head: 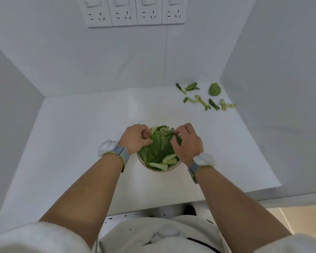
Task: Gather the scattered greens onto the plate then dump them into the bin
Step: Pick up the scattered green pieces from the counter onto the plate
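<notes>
A round plate (160, 169) heaped with green leaves and pale stalks (159, 150) sits in the middle of the white counter. My left hand (135, 138) is over the pile's left side, fingers curled onto the leaves. My right hand (187, 141) covers the pile's right side, fingers curled down into the greens. Several loose scraps of greens (204, 101) lie scattered at the far right of the counter, with a larger leaf (214, 89) near the corner. No bin is in view.
The white counter (80, 143) is boxed in by white walls at the back, left and right. A row of wall sockets (135, 11) runs along the back wall. The counter's front edge (226, 198) is near my body.
</notes>
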